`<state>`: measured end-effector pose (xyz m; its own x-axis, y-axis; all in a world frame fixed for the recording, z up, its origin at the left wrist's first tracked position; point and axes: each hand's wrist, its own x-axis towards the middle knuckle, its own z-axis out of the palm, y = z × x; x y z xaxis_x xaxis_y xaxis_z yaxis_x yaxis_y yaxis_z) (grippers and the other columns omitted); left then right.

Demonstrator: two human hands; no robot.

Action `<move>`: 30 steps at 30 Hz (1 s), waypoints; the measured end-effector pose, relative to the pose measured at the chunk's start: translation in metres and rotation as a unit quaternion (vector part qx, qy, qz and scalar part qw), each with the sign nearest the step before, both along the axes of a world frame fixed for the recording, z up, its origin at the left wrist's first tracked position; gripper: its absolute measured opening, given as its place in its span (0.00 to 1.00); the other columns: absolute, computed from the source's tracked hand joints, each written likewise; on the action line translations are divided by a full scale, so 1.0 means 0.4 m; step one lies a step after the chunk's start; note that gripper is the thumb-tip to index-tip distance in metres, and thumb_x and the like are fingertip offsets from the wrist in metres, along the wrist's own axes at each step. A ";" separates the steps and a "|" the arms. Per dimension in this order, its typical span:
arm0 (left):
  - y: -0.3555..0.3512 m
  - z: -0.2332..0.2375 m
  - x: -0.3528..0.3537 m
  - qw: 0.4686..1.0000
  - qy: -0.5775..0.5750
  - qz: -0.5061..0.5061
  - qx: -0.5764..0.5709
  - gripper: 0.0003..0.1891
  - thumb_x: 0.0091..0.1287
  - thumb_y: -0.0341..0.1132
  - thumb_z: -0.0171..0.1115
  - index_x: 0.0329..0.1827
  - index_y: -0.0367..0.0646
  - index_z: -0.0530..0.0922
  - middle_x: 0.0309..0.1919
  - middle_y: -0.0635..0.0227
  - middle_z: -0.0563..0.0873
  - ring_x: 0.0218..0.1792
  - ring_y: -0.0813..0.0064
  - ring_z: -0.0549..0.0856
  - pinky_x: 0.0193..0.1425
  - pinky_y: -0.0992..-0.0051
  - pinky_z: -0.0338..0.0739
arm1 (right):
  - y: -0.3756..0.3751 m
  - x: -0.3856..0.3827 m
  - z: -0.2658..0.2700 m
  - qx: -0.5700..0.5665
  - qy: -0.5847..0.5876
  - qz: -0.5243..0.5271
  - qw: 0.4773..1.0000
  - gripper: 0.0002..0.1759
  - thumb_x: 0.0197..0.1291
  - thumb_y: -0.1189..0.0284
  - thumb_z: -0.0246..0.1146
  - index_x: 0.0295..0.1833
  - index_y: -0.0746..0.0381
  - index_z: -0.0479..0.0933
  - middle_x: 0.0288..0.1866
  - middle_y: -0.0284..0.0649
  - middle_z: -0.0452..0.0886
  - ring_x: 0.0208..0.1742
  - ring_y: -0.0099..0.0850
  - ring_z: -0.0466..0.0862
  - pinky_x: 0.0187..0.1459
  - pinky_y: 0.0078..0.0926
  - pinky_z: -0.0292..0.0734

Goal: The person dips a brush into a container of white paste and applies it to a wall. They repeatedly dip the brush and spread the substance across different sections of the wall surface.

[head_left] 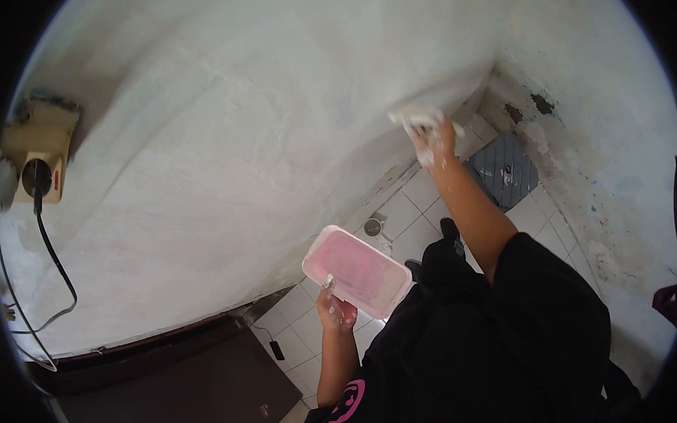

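Observation:
My left hand [337, 310] grips the near long side of a shallow plastic tub [377, 250], the thumb over its rim. The tub has a whitish edge and looks pink inside. White smears cover the thumb. Farther up, my right hand [434, 141] is closed on a pale, flat pad [408, 117], blurred by motion; its exact kind cannot be told. White stuff coats those fingers and the wrist. The pad overlaps the lower part of the whitish wall [224, 141] near the corner.
A socket box [50, 173] with a black plug and hanging cables is on the left wall. Below lie a dark brown panel [195, 380] and a small black object [276, 351] on a cord. Near the corner, a grey ridged stool [501, 172] stands on white floor tiles [413, 224].

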<state>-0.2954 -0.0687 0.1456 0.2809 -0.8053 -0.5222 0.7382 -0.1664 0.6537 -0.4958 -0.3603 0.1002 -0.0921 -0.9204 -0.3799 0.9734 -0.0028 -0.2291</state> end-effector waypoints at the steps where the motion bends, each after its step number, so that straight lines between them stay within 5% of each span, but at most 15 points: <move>1: -0.005 0.012 -0.002 1.000 -0.006 -0.011 -0.013 0.25 0.63 0.41 0.56 0.60 0.36 0.69 0.52 0.57 0.80 0.52 0.60 0.81 0.54 0.59 0.78 | -0.016 0.005 0.133 -0.052 0.023 -0.006 0.998 0.22 0.64 0.65 0.56 0.59 0.64 0.63 0.61 0.47 0.65 0.65 0.44 0.68 0.67 0.46 0.67; 3: -0.010 0.018 -0.001 1.000 -0.013 -0.017 -0.021 0.26 0.62 0.41 0.56 0.60 0.36 0.69 0.52 0.57 0.80 0.52 0.59 0.81 0.54 0.59 0.78 | -0.021 -0.009 0.327 -0.147 0.029 -0.038 0.988 0.23 0.63 0.70 0.56 0.58 0.68 0.59 0.61 0.49 0.63 0.63 0.46 0.69 0.65 0.45 0.70; 7: -0.009 0.018 -0.011 0.998 -0.025 -0.017 -0.051 0.27 0.62 0.41 0.57 0.61 0.36 0.68 0.52 0.57 0.79 0.52 0.59 0.81 0.54 0.59 0.78 | 0.014 -0.013 0.422 -0.218 0.062 -0.109 0.968 0.24 0.65 0.65 0.54 0.61 0.67 0.60 0.60 0.55 0.68 0.66 0.49 0.68 0.69 0.43 0.65; 10: -0.006 0.018 -0.013 0.999 -0.027 -0.002 -0.019 0.27 0.62 0.41 0.57 0.61 0.36 0.68 0.52 0.58 0.79 0.52 0.59 0.80 0.55 0.59 0.77 | -0.002 0.052 0.239 -0.096 0.127 -0.088 0.983 0.23 0.65 0.73 0.55 0.62 0.67 0.56 0.60 0.54 0.68 0.65 0.48 0.69 0.65 0.44 0.71; 15: 0.015 -0.005 0.004 0.999 -0.021 -0.026 0.010 0.27 0.61 0.41 0.57 0.61 0.36 0.68 0.53 0.58 0.79 0.53 0.59 0.80 0.56 0.59 0.76 | 0.059 0.063 -0.174 0.037 0.050 -0.057 0.996 0.23 0.61 0.77 0.61 0.59 0.65 0.62 0.60 0.48 0.69 0.60 0.45 0.75 0.57 0.44 0.79; 17: 0.010 0.004 0.002 0.999 -0.040 -0.017 0.024 0.27 0.60 0.42 0.57 0.61 0.36 0.68 0.53 0.58 0.79 0.52 0.58 0.81 0.55 0.59 0.77 | 0.075 0.055 -0.219 0.081 0.180 0.029 0.980 0.20 0.61 0.76 0.61 0.57 0.67 0.65 0.58 0.49 0.71 0.55 0.44 0.78 0.52 0.42 0.83; 19: 0.006 0.004 -0.001 0.998 -0.044 -0.023 0.024 0.27 0.61 0.42 0.57 0.61 0.36 0.68 0.53 0.57 0.79 0.52 0.58 0.81 0.55 0.59 0.77 | 0.047 0.063 -0.113 -0.006 0.009 -0.060 0.998 0.16 0.62 0.74 0.59 0.53 0.68 0.67 0.57 0.51 0.70 0.53 0.44 0.78 0.51 0.42 0.83; 21: 0.008 0.001 0.001 0.998 -0.044 -0.028 0.019 0.28 0.61 0.42 0.56 0.61 0.36 0.68 0.53 0.57 0.79 0.52 0.58 0.81 0.54 0.59 0.78 | 0.043 0.054 0.172 -0.008 0.071 -0.079 0.994 0.16 0.62 0.74 0.58 0.53 0.67 0.65 0.57 0.51 0.70 0.56 0.47 0.76 0.57 0.46 0.78; 24: 0.010 -0.012 0.005 0.999 -0.024 -0.030 0.001 0.28 0.61 0.43 0.56 0.61 0.35 0.68 0.52 0.57 0.79 0.52 0.58 0.81 0.53 0.59 0.79 | 0.071 0.019 0.323 -0.143 0.029 -0.110 0.983 0.19 0.61 0.76 0.59 0.55 0.67 0.62 0.56 0.49 0.70 0.59 0.48 0.75 0.61 0.49 0.75; 26: 0.012 -0.020 0.006 0.999 -0.026 -0.019 0.007 0.28 0.61 0.43 0.56 0.61 0.35 0.68 0.52 0.57 0.79 0.51 0.58 0.81 0.52 0.59 0.79 | 0.102 0.015 0.325 -0.283 -0.001 -0.084 0.955 0.23 0.59 0.77 0.61 0.56 0.67 0.60 0.55 0.48 0.70 0.59 0.47 0.74 0.61 0.47 0.75; 28: 0.013 -0.019 0.007 0.999 -0.031 -0.022 0.004 0.28 0.61 0.43 0.56 0.61 0.36 0.68 0.52 0.57 0.79 0.51 0.58 0.81 0.52 0.59 0.80 | 0.091 0.073 0.157 -0.102 0.091 -0.067 0.988 0.20 0.62 0.76 0.56 0.58 0.69 0.62 0.57 0.50 0.71 0.59 0.49 0.74 0.62 0.51 0.73; 30: 0.009 -0.021 0.005 0.999 -0.035 -0.025 -0.001 0.28 0.61 0.44 0.56 0.61 0.36 0.68 0.52 0.56 0.79 0.51 0.58 0.81 0.52 0.59 0.80 | 0.126 0.121 -0.006 -0.053 0.160 -0.088 0.982 0.18 0.63 0.76 0.59 0.56 0.68 0.65 0.56 0.46 0.70 0.58 0.42 0.76 0.56 0.40 0.80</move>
